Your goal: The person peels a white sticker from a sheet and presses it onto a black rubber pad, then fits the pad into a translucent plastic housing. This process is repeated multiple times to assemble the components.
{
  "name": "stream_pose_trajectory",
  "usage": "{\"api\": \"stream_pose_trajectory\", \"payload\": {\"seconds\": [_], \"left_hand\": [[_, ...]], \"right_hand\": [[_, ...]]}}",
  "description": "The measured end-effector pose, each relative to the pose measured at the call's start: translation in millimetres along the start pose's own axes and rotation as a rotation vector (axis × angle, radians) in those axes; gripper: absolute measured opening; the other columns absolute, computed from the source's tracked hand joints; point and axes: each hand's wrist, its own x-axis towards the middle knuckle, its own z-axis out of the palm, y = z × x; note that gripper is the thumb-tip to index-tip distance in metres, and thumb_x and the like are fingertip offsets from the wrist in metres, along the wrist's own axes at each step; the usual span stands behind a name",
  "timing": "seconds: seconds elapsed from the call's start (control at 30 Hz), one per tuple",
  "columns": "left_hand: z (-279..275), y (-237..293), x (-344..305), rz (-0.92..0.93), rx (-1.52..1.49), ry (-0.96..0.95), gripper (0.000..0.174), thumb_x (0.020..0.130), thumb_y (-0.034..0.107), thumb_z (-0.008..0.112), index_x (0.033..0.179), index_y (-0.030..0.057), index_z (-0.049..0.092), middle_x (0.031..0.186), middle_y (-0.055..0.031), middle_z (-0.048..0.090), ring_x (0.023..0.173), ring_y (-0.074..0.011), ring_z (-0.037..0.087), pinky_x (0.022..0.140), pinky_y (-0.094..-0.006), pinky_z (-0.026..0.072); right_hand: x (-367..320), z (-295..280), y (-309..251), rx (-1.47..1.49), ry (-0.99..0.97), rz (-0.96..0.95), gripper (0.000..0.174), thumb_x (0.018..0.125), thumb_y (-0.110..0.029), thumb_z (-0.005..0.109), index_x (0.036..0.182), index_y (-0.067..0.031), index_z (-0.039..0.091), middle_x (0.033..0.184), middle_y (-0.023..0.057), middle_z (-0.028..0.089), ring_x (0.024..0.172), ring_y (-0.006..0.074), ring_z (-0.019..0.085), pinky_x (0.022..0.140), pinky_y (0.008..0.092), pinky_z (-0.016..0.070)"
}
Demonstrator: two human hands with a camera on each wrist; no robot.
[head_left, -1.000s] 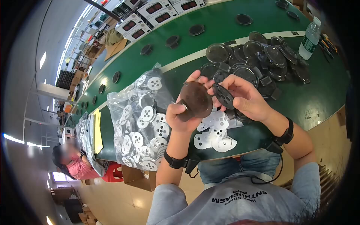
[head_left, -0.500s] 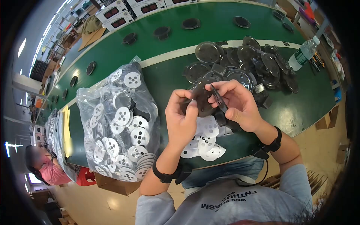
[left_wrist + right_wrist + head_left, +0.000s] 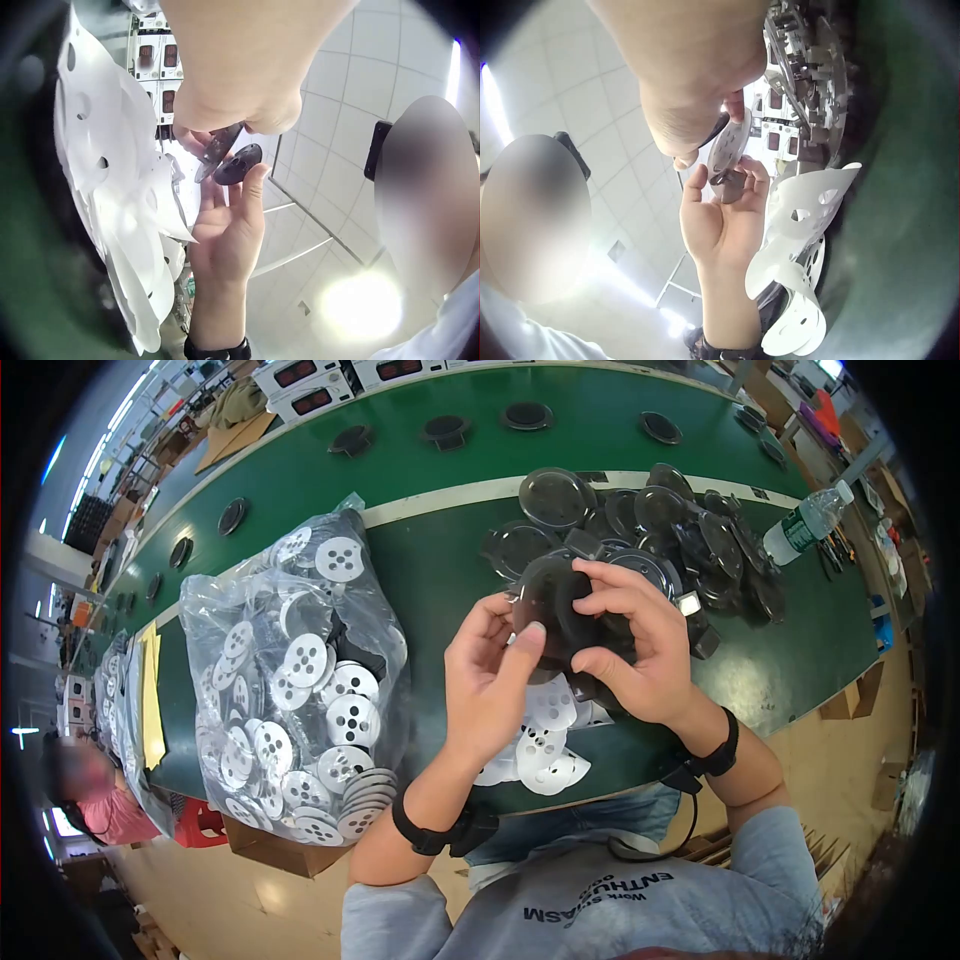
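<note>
My left hand [image 3: 487, 685] grips a dark, see-through round cover [image 3: 538, 605] by its side, thumb across the near edge. A small boxy block [image 3: 731, 187] sticks out from the cover. In my right hand [image 3: 650, 650] a thin black disc [image 3: 241, 163] with holes is pinched between thumb and fingers. The head view has the disc right at the cover's face, overlapping it. From the left wrist the two pieces appear side by side, at an angle to each other. Below the hands lie loose white discs with holes [image 3: 545, 745].
A clear plastic bag [image 3: 300, 690] of white holed discs lies at the left. Behind the hands is a heap of dark round covers [image 3: 660, 510], with a water bottle [image 3: 808, 522] to its right. More covers sit spaced along the green far strip [image 3: 590, 450]. A person [image 3: 110, 800] sits at far left.
The black disc has come from beside the cover to against its face. My left hand has turned the cover, whose broad side faced the head camera earlier. The head view has shifted slightly.
</note>
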Motion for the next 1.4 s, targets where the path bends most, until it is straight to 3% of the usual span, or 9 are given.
{"api": "stream_pose_trajectory", "payload": {"seconds": [0.1,0.27,0.57,1.4], "left_hand": [[6.6,2.8,-0.8,0.022,0.006,0.002,0.032,0.089,-0.004,0.068,0.119,-0.0075,0.057,0.105,-0.0087,0.066,0.097,-0.011,0.062,0.085,-0.0254,0.0528],[6.0,0.9,-2.1,0.046,-0.005,-0.004,0.038,0.085,-0.005,0.073,0.12,-0.009,0.058,0.099,-0.0114,0.069,0.086,-0.011,0.065,0.079,-0.0246,0.0547],[2.4,-3.0,-3.3,0.07,-0.111,-0.061,0.043,0.082,-0.01,0.074,0.122,-0.0097,0.058,0.097,-0.0137,0.071,0.089,-0.0148,0.07,0.078,-0.0255,0.0578],[4.3,-0.6,-3.0,-0.017,-0.101,-0.005,0.042,0.081,-0.007,0.077,0.12,-0.01,0.059,0.098,-0.0092,0.068,0.083,-0.0099,0.068,0.074,-0.0221,0.0557]], "right_hand": [[-0.7,-3.1,8.5,0.033,-0.001,0.026,0.038,0.08,-0.024,0.081,0.109,-0.0025,0.068,0.127,0.0196,0.064,0.098,0.0261,0.066,0.088,0.0353,0.0517],[-2.5,-6.7,11.1,0.318,0.008,0.162,0.026,0.094,-0.015,0.069,0.114,0.0008,0.067,0.131,0.0175,0.063,0.101,0.0165,0.06,0.087,0.0295,0.0471],[-2.1,-8.3,14.0,0.373,0.003,0.162,0.029,0.093,-0.01,0.069,0.118,0.0027,0.063,0.132,0.0184,0.061,0.103,0.014,0.059,0.088,0.0275,0.0466],[-4.3,-5.2,12.6,0.307,0.001,0.147,0.027,0.089,-0.005,0.071,0.114,0.0023,0.064,0.131,0.0199,0.06,0.098,0.0142,0.059,0.088,0.0281,0.0472]]}}
